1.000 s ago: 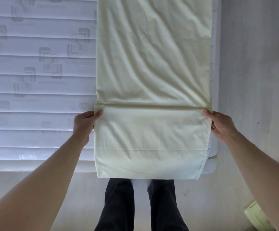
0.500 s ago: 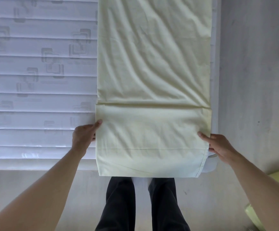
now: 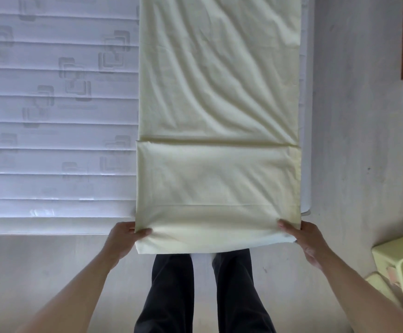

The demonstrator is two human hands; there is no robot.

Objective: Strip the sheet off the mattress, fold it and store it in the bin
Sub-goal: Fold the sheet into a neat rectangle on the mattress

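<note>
Sheet point(image 3: 219, 92): pale yellow, creased, folded into a long strip running up the centre of the frame on the white mattress point(image 3: 51, 140), near end doubled over. Left hand point(image 3: 123, 239) and right hand point(image 3: 304, 239): each grip pinches a lower corner, thumb on top. Green bin point(image 3: 402, 265): lower right, on the floor.

Soft, cool daylight, fairly dim and even. Glare glints on the mattress point(image 3: 51, 164) near its front edge. Shadows are faint. Wide-angle bending curves the edges; the sheet point(image 3: 217, 92) looks slightly soft.
</note>
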